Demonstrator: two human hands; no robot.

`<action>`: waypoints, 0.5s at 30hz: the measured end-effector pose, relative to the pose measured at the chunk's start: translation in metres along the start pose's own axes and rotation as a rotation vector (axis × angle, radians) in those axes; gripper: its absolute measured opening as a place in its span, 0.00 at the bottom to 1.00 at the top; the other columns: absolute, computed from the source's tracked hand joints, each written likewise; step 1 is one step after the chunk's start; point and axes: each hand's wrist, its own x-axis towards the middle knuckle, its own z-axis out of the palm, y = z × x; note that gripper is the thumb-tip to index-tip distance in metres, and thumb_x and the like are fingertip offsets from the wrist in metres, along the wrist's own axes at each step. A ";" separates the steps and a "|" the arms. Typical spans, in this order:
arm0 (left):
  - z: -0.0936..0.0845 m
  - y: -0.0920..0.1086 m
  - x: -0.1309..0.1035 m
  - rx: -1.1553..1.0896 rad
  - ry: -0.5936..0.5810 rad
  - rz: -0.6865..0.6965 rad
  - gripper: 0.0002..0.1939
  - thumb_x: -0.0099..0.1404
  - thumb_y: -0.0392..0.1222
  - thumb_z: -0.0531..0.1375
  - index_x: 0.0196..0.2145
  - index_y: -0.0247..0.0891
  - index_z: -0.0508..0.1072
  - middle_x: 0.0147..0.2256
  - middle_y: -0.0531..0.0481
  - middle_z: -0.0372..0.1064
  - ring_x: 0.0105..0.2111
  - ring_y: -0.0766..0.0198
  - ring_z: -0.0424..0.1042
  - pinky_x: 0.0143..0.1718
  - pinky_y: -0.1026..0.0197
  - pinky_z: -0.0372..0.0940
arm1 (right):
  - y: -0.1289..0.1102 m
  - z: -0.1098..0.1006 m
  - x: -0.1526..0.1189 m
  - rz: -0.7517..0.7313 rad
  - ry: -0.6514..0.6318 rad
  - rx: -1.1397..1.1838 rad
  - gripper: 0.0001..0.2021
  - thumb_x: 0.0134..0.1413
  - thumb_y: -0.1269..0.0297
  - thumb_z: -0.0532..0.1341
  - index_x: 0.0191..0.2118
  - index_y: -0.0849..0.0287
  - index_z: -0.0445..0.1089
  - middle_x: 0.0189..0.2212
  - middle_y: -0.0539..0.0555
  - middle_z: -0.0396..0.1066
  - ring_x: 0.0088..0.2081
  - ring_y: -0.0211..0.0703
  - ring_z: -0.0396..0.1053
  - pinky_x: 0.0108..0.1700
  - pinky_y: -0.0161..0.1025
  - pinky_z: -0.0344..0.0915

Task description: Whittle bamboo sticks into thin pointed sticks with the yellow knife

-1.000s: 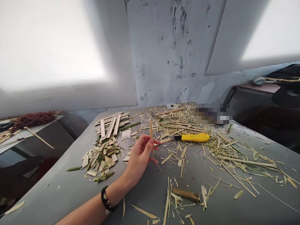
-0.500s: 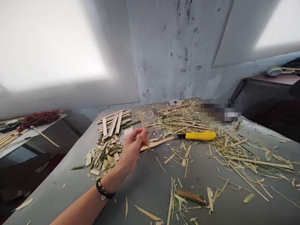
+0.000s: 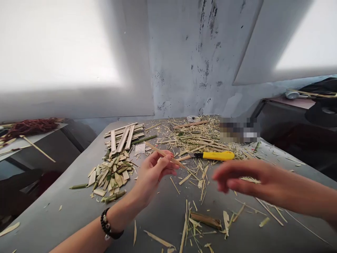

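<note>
My left hand (image 3: 152, 174) pinches a thin bamboo stick (image 3: 160, 152) between thumb and fingers, the stick slanting up to the left over the grey table (image 3: 79, 214). A black bead bracelet sits on that wrist. My right hand (image 3: 250, 181) hovers above the table at the right, fingers spread and empty, pointing left toward the left hand. A yellow utility knife (image 3: 216, 155) lies on the table just beyond both hands, blade end to the left.
Cut bamboo slats (image 3: 122, 135) lie stacked at the back left, with a heap of short green offcuts (image 3: 110, 175) below them. Shavings and splinters (image 3: 200, 135) cover the back and right. A thick bamboo piece (image 3: 206, 220) lies near me. Side tables flank left and right.
My right hand has come into view from the right. My left hand tilted the stick from upright to slanting left and lowered it slightly.
</note>
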 end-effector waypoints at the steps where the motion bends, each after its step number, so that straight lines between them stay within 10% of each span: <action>1: 0.003 0.000 -0.002 -0.006 0.004 0.000 0.13 0.67 0.45 0.71 0.41 0.33 0.78 0.33 0.47 0.79 0.33 0.63 0.80 0.35 0.64 0.77 | -0.002 -0.003 0.019 0.029 -0.031 0.006 0.17 0.70 0.43 0.62 0.49 0.48 0.78 0.43 0.52 0.78 0.43 0.48 0.76 0.46 0.42 0.73; 6: 0.009 -0.003 -0.005 -0.016 0.047 0.008 0.10 0.68 0.43 0.70 0.42 0.35 0.77 0.35 0.49 0.78 0.35 0.62 0.81 0.34 0.63 0.79 | 0.007 0.016 0.072 -0.012 -0.033 0.034 0.15 0.69 0.46 0.63 0.45 0.52 0.77 0.38 0.51 0.78 0.37 0.42 0.74 0.34 0.36 0.66; 15: 0.013 -0.009 -0.005 -0.046 0.047 -0.021 0.08 0.67 0.43 0.71 0.39 0.37 0.81 0.43 0.49 0.74 0.35 0.58 0.82 0.31 0.59 0.82 | 0.026 0.031 0.061 0.016 0.082 0.092 0.12 0.68 0.48 0.63 0.42 0.51 0.76 0.34 0.49 0.75 0.32 0.39 0.69 0.30 0.34 0.64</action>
